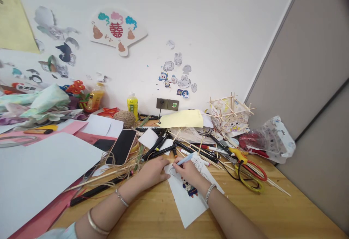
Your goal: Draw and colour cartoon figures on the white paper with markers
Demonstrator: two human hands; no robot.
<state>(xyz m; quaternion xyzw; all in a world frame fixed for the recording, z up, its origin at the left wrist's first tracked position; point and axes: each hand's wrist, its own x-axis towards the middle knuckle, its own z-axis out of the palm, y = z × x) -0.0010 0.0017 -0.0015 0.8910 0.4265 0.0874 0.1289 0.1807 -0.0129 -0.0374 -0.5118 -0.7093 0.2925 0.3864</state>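
Right of the phone [124,147], holding blue pen [185,159] in right hand [189,171] over drawing sheet [188,210]; nearer the phone, resting left hand [153,173], loosely spread, at sheet's edge. Probably risking stray lines if bracing too lightly, letting sheet slip.

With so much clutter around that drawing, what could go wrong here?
The right hand, gripping the pen over the sheet, might smudge the coloured figure if its ink is wet, which I can't tell. Black markers lie just beyond the left hand; a nudge could roll one onto the sheet.
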